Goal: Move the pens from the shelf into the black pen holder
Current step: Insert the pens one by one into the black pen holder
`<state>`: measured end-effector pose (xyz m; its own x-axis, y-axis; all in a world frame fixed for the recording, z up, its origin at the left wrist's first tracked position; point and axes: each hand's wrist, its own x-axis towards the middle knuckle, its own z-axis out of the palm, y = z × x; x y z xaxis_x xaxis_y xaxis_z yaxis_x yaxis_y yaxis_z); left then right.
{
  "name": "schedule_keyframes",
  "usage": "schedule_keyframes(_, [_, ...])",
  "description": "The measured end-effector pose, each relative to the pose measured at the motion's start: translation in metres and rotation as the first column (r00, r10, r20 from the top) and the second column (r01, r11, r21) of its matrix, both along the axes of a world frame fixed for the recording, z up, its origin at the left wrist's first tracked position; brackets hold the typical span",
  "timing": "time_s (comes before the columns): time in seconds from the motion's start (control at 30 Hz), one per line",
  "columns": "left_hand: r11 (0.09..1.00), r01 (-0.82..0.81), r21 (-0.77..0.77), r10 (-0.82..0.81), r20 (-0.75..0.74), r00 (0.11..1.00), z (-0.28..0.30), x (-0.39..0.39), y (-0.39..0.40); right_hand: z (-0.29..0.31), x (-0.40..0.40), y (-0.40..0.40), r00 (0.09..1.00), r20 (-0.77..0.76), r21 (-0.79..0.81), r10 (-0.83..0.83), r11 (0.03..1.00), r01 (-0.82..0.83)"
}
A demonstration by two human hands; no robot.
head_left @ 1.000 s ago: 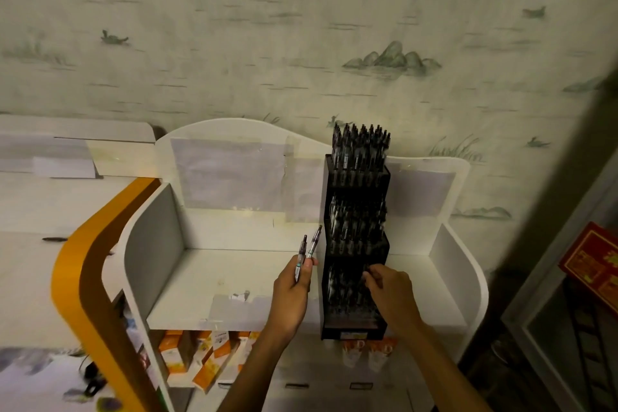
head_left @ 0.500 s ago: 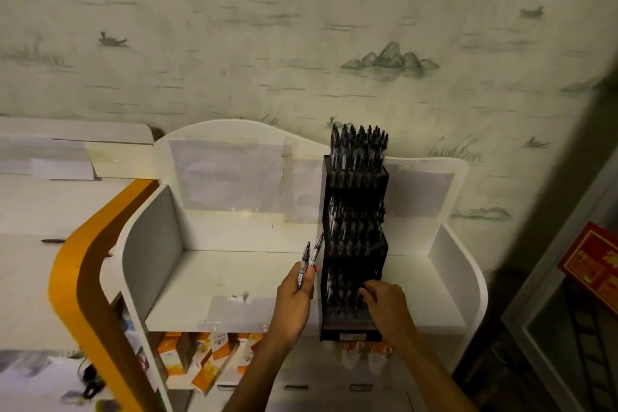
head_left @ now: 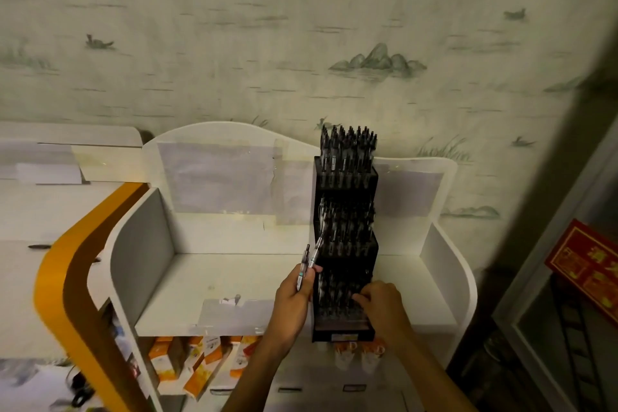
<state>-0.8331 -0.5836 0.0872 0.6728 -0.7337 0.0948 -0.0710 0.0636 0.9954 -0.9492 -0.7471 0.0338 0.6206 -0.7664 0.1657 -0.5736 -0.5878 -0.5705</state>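
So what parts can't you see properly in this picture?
- Head view: whether the right hand holds a pen; its fingertips are buried in the bottom tier of the black pen holder.
- How many pens fill each tier: too dark and crowded.
- Lower ends of the two pens: covered by the left hand.
- Writing on the orange boxes: too small, partly under the shelf.

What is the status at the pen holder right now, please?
Left hand grips two pens. Right hand fingers curled at black pen holder lowest tier, grasp unclear. Holder nearly full. Nothing blocking.
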Motion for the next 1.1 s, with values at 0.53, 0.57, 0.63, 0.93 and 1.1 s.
schedule_keyframes(0.53, [0.993,0.095,0.07,-0.103,0.12,0.987,-0.008,-0.002,-0.021,0.1,0.01,0.025,0.772,0.632,0.506,-0.068,0.79,-0.345])
schedule_keyframes(0.57, [0.992,0.086,0.088,-0.096,0.124,0.988,-0.008,-0.003,-0.021,0.099,0.009,0.025,0.763,0.642,0.51,-0.077,0.786,-0.349])
schedule_keyframes(0.63, [0.992,0.063,0.107,-0.077,0.133,0.988,-0.007,-0.003,-0.02,0.098,0.006,0.022,0.743,0.657,0.525,-0.126,0.784,-0.332])
schedule_keyframes(0.93, [0.975,-0.124,0.183,0.11,0.088,0.99,-0.019,0.01,-0.004,0.086,-0.018,-0.004,0.718,0.657,0.472,-0.229,0.868,-0.155])
schedule_keyframes(1.1, [0.981,-0.097,0.166,0.083,0.09,0.992,-0.011,0.007,-0.002,0.071,-0.021,-0.008,0.823,0.555,0.301,-0.124,0.952,-0.06])
